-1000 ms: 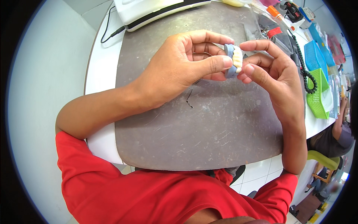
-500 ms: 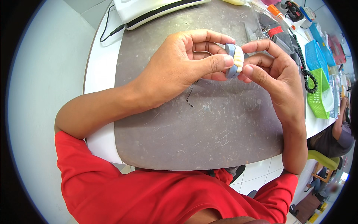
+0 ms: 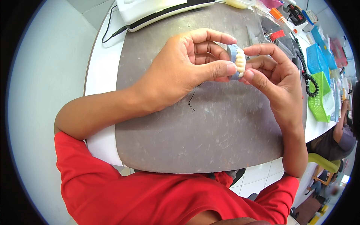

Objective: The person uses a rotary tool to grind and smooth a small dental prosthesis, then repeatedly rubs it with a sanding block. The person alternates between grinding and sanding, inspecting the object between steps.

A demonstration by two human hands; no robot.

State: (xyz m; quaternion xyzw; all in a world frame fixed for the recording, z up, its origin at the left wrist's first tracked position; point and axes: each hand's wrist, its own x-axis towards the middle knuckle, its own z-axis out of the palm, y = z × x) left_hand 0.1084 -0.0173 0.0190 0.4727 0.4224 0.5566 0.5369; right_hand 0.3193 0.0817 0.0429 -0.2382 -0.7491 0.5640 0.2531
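1. Broadly, we note little change from a second ago: both hands stay raised over the grey mat (image 3: 210, 131), pinching the same small dental model (image 3: 237, 62) between them. The model sits at much the same spot in the view, above the far half of the mat and not touching it.
2. Our left hand (image 3: 180, 71) is closed on the model: thumb pressed against its lower near edge, index finger arched over the top. This grip matches the earlier frames.
3. Our right hand (image 3: 275, 78) grips the model from the other side, thumb below and index finger at the top edge. The fingers look slightly more curled than before; the difference is small.
4. The model shows a blue-grey base with a row of cream teeth facing us. Its back and lower part are hidden behind the thumbs, so we cannot tell its full shape.
5. At the far edge a white device (image 3: 161, 11) with a black cable (image 3: 112, 33) is cut off by the frame, position unchanged.
6. To the right, a black coiled cord (image 3: 307, 75) runs beside a green basket (image 3: 320, 97) and a blue basket (image 3: 317, 56); small tools beyond them are too blurred to identify.
7. Another person (image 3: 339, 135) at the right rim is only partly visible.
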